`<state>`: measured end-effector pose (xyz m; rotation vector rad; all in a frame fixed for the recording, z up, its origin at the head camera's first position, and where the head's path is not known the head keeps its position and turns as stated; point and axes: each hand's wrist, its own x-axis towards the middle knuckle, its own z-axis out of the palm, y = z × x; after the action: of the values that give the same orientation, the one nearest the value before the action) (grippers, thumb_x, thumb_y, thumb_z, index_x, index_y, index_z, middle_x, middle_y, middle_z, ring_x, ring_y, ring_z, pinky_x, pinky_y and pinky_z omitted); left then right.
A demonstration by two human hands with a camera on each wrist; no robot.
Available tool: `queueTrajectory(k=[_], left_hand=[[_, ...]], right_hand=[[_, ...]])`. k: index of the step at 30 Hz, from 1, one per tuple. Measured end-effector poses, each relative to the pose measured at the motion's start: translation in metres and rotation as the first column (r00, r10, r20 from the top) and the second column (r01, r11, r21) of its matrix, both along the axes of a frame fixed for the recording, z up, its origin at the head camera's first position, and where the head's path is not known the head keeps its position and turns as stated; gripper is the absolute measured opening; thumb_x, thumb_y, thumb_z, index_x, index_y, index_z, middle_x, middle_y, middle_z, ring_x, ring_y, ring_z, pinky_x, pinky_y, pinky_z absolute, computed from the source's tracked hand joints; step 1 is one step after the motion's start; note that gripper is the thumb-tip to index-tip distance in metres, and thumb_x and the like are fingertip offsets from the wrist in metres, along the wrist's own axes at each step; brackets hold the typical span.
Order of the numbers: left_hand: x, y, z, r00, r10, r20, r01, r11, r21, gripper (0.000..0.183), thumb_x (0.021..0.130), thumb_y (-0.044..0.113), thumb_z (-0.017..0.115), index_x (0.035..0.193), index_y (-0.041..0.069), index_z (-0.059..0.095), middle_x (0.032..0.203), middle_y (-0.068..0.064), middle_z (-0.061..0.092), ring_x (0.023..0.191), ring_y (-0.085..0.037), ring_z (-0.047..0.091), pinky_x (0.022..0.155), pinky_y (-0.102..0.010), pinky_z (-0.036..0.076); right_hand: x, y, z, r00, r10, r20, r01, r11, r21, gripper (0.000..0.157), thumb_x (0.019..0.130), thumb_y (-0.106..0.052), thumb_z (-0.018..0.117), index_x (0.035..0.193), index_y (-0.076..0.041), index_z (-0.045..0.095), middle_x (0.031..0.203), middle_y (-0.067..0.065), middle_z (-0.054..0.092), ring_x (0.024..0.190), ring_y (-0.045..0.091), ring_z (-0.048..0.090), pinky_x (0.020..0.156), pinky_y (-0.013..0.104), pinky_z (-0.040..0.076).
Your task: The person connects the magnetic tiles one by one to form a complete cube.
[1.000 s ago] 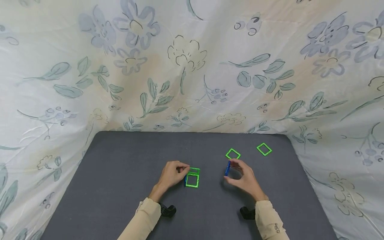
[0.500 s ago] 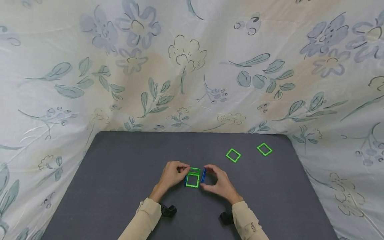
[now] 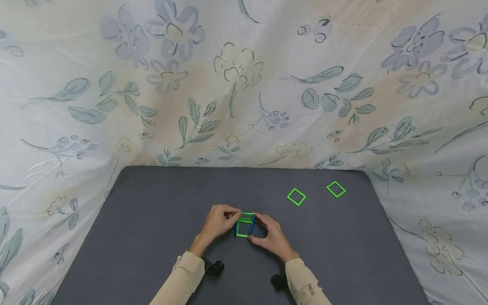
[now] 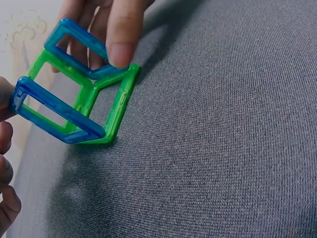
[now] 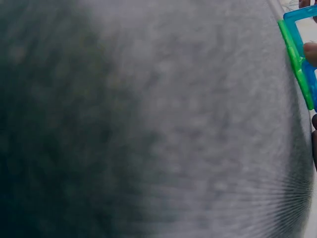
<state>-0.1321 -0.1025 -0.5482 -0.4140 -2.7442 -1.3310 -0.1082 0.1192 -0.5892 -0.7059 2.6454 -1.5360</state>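
In the head view my left hand (image 3: pixel 217 222) pinches the back left corner of a small assembly of square magnetic tiles. A green tile (image 4: pixel 121 106) lies flat as its base, and another green tile (image 4: pixel 59 67) stands upright at the back. A blue tile (image 4: pixel 59 111) stands along the left side, its upper corner at my left fingertips. My right hand (image 3: pixel 272 237) holds a second blue tile (image 3: pixel 252 225) upright at the right edge of the base, thumb at the front and fingers behind. In the right wrist view only part of the assembly shows, at the right border.
Two loose green square tiles lie farther back to the right, one nearer (image 3: pixel 296 197) and one farther (image 3: pixel 336 189). The dark grey table (image 3: pixel 171 190) ends at a floral cloth (image 3: pixel 244 106) that hangs behind and at both sides.
My right hand has moved left with the blue tile, from beside the nearer loose green tile to the right edge of the assembly. The left hand has stayed in place.
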Motion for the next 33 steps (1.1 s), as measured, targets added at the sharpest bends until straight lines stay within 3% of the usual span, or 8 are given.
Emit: queueTrajectory(k=[10, 16, 22, 26, 29, 33], left_hand=[[-0.006, -0.004, 0.002, 0.999, -0.05, 0.018, 0.05, 0.999, 0.009, 0.017, 0.095, 0.018, 0.073, 0.104, 0.007, 0.082, 0.065, 0.002, 0.065, 0.048, 0.0, 0.041, 0.049, -0.017, 0.032], [-0.017, -0.012, 0.009, 0.984, -0.176, 0.031, 0.177, 0.984, -0.013, 0.017, 0.094, 0.016, 0.072, 0.102, 0.005, 0.082, 0.071, -0.001, 0.068, 0.054, 0.0, 0.045, 0.052, -0.018, 0.037], [-0.03, -0.019, 0.022, 0.948, -0.315, 0.045, 0.318, 0.943, -0.096, 0.014, 0.093, 0.014, 0.074, 0.101, 0.007, 0.083, 0.077, -0.002, 0.069, 0.059, 0.001, 0.046, 0.056, -0.018, 0.04], [-0.035, -0.021, 0.027, 0.921, -0.383, 0.069, 0.389, 0.91, -0.144, 0.019, 0.094, 0.013, 0.073, 0.11, 0.005, 0.08, 0.079, -0.002, 0.066, 0.063, 0.0, 0.045, 0.059, -0.019, 0.04], [-0.038, -0.021, 0.027, 0.893, -0.44, 0.092, 0.449, 0.879, -0.163, 0.025, 0.096, 0.012, 0.069, 0.12, 0.006, 0.077, 0.087, -0.003, 0.066, 0.067, -0.003, 0.045, 0.063, -0.02, 0.042], [-0.041, -0.021, 0.029, 0.839, -0.527, 0.137, 0.544, 0.824, -0.158, 0.032, 0.1, 0.009, 0.063, 0.131, 0.01, 0.071, 0.106, -0.007, 0.068, 0.083, -0.009, 0.055, 0.077, -0.026, 0.049]], right_hand=[[-0.002, -0.002, -0.006, 0.992, -0.085, -0.094, 0.097, 0.986, 0.133, 0.069, 0.077, -0.021, 0.091, 0.138, -0.004, 0.063, 0.126, 0.011, 0.072, 0.113, 0.028, 0.066, 0.096, 0.045, 0.054], [-0.002, -0.002, -0.007, 0.991, -0.085, -0.103, 0.098, 0.987, 0.127, 0.068, 0.076, -0.019, 0.091, 0.136, -0.002, 0.064, 0.124, 0.011, 0.072, 0.112, 0.027, 0.066, 0.094, 0.042, 0.055], [-0.002, -0.001, -0.004, 0.996, -0.083, -0.024, 0.086, 0.989, 0.119, 0.07, 0.077, -0.019, 0.091, 0.138, -0.001, 0.063, 0.127, 0.012, 0.071, 0.116, 0.028, 0.064, 0.098, 0.042, 0.054], [-0.003, 0.001, -0.004, 0.997, -0.074, 0.007, 0.073, 0.988, 0.133, 0.07, 0.078, -0.021, 0.09, 0.139, -0.001, 0.061, 0.129, 0.012, 0.069, 0.117, 0.027, 0.064, 0.099, 0.045, 0.053], [-0.004, 0.004, -0.005, 0.998, -0.05, 0.022, 0.047, 0.989, 0.141, 0.07, 0.08, -0.022, 0.089, 0.14, -0.002, 0.06, 0.131, 0.012, 0.067, 0.118, 0.027, 0.063, 0.1, 0.046, 0.052], [-0.006, 0.008, -0.005, 0.999, 0.001, 0.034, -0.006, 0.988, 0.157, 0.069, 0.084, -0.025, 0.086, 0.143, -0.005, 0.058, 0.135, 0.011, 0.065, 0.121, 0.027, 0.061, 0.101, 0.045, 0.052]])
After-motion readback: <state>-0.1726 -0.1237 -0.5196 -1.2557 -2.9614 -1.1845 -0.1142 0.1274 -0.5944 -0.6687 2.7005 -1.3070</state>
